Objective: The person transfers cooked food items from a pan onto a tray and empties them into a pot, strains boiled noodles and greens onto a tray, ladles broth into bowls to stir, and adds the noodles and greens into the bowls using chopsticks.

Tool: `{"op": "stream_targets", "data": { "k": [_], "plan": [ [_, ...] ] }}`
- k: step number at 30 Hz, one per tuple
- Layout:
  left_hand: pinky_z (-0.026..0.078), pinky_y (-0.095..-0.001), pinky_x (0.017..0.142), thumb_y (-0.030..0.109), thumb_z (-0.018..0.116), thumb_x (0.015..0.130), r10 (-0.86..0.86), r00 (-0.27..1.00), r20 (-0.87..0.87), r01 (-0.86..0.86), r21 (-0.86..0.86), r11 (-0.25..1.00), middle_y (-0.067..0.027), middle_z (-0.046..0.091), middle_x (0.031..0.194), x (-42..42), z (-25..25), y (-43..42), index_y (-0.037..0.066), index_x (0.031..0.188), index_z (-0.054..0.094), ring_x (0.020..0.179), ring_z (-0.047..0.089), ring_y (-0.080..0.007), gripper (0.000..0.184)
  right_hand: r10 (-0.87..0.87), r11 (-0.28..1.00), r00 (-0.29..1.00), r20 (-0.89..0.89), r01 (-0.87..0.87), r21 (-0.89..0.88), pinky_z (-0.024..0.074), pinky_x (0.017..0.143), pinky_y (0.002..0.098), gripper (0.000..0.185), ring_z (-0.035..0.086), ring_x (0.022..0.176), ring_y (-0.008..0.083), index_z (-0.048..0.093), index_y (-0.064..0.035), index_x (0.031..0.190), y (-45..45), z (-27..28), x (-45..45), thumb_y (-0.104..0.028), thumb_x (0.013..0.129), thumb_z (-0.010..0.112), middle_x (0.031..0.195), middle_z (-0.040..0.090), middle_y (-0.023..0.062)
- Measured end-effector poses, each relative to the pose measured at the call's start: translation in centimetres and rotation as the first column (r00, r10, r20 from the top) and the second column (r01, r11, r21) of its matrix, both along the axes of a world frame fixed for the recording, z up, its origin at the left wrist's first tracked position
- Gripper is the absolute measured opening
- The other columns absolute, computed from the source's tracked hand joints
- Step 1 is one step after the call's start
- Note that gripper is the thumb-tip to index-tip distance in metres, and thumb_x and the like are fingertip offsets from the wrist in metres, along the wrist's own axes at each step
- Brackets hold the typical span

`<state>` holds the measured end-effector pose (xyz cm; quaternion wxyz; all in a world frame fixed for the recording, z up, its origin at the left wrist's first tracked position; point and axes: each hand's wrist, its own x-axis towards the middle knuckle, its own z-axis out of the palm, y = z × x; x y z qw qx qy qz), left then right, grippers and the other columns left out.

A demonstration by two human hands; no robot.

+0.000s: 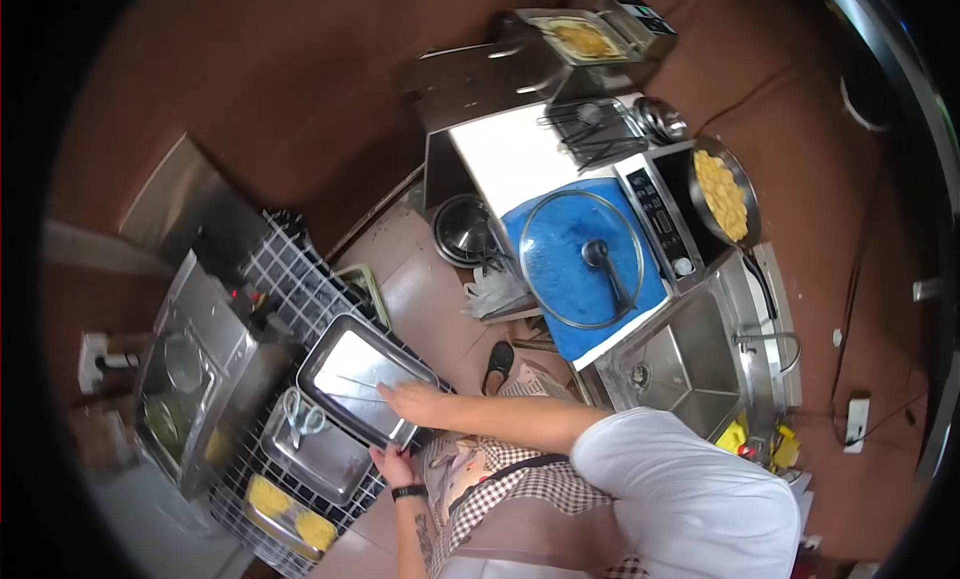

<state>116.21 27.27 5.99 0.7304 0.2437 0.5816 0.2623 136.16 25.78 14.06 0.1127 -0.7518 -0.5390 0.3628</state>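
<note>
A rectangular metal tray (pixel 352 371) with a dark rim and bright bottom lies on the wire-grid rack. My right hand (pixel 416 403) reaches over its near side with curled fingers. From them, two thin pale prongs (pixel 356 384) extend across the tray; whether they are chopsticks or tongs I cannot make out. At the tray's near corner, my left hand (pixel 394 465), below a black wristband, grips the rim. Beside the tray, scissors (pixel 303 415) with pale handles lie on a covered metal container (pixel 325 461). Farther down is a container (pixel 290 517) with two yellow heaps.
The grid rack (pixel 290 279) stands beside a steel appliance (pixel 205 379). To the right, a glass lid (pixel 560 269) rests on a blue cloth (pixel 525 219), near an induction cooker (pixel 655 214), a pan of yellow pieces (pixel 722 197) and a sink (pixel 690 354). A fryer (pixel 590 41) stands at the back.
</note>
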Motion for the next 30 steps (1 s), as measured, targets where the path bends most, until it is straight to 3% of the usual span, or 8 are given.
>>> {"op": "stream_targets", "data": {
  "k": [5,6,7,9,10,14,24,30],
  "plan": [
    [0.040,-0.0214,0.061,-0.006,0.049,0.072,-0.283,0.959,-0.022,0.277,0.297,0.914,-0.0009,0.050,0.098,6.7,13.9,-0.6,0.003,0.133,0.041,0.077,0.047,-0.0098,0.062,-0.337,0.866,0.908,-0.251,0.403,0.297,0.0472,0.094,0.0441,0.047,0.059,0.105,0.0405,0.050,0.0044,0.128,-11.7,16.0,12.1,-0.008,0.083,0.049,0.117,0.059,0.0252],
    [0.040,-0.0210,0.061,-0.006,0.048,0.072,-0.339,0.941,-0.005,0.321,0.333,0.887,-0.0009,0.050,0.098,8.4,15.0,-0.6,0.003,0.133,0.041,0.076,0.047,-0.0098,0.061,-0.427,0.808,0.891,-0.154,0.453,0.377,0.0500,0.090,0.0419,0.048,0.062,0.099,0.0365,0.052,0.0005,0.128,-15.8,15.7,15.3,-0.013,0.082,0.055,0.116,0.060,0.0239],
    [0.039,-0.0205,0.061,-0.006,0.048,0.073,-0.396,0.918,0.010,0.364,0.369,0.855,-0.0010,0.051,0.099,10.1,15.7,-0.7,0.002,0.132,0.042,0.075,0.047,-0.0098,0.060,-0.662,0.699,0.700,-0.267,0.705,0.115,0.0518,0.086,0.0379,0.048,0.064,0.098,0.0305,0.054,-0.0036,0.128,-19.6,21.5,18.3,-0.019,0.083,0.060,0.116,0.061,0.0220],
    [0.038,-0.0194,0.062,-0.006,0.046,0.073,-0.502,0.863,0.061,0.441,0.392,0.807,-0.0008,0.053,0.099,14.7,19.4,-1.8,0.001,0.127,0.044,0.076,0.048,-0.0089,0.055,-0.891,0.431,0.454,-0.022,0.859,0.277,0.0525,0.080,0.0358,0.046,0.066,0.087,0.0255,0.056,-0.0041,0.127,-28.2,25.7,23.9,-0.020,0.084,0.062,0.111,0.065,0.0189],
    [0.038,-0.0191,0.062,-0.006,0.045,0.074,-0.530,0.842,0.102,0.458,0.384,0.802,-0.0003,0.053,0.098,16.8,20.2,-2.6,0.002,0.126,0.045,0.075,0.048,-0.0084,0.053,-0.880,0.458,0.436,0.188,0.673,0.581,0.0530,0.076,0.0374,0.044,0.067,0.081,0.0281,0.057,-0.0029,0.125,-33.9,25.5,27.4,-0.022,0.086,0.062,0.100,0.068,0.0200],
    [0.036,-0.0179,0.061,-0.005,0.046,0.075,-0.637,0.745,0.200,0.544,0.370,0.753,0.0019,0.053,0.094,24.9,22.8,-6.6,0.004,0.124,0.048,0.075,0.048,-0.0062,0.050,-0.842,0.238,0.017,0.540,0.909,0.341,0.0506,0.086,0.0438,0.037,0.064,0.098,0.0380,0.063,0.0003,0.115,-48.8,29.2,36.5,-0.022,0.086,0.057,0.100,0.066,0.0257],
    [0.040,-0.0214,0.070,-0.003,0.050,0.080,-0.769,0.564,0.302,0.714,0.290,0.637,0.0025,0.054,0.096,36.4,24.9,-16.3,0.007,0.126,0.047,0.080,0.050,-0.0077,0.047,-0.793,0.311,0.173,0.585,0.939,0.144,0.0494,0.090,0.0424,0.032,0.063,0.102,0.0358,0.068,-0.0059,0.109,-58.3,26.4,47.1,-0.013,0.080,0.057,0.103,0.066,0.0233],
    [0.041,-0.0216,0.070,-0.003,0.052,0.083,-0.862,0.437,0.256,0.813,0.299,0.500,0.0007,0.055,0.100,39.5,24.5,-19.4,0.006,0.127,0.046,0.081,0.050,-0.0071,0.045,-0.922,0.267,0.206,0.327,0.951,0.155,0.0521,0.066,0.0379,0.030,0.067,0.070,0.0278,0.068,-0.0014,0.107,-61.4,28.0,45.4,-0.005,0.081,0.054,0.084,0.069,0.0179]
  ]
}}
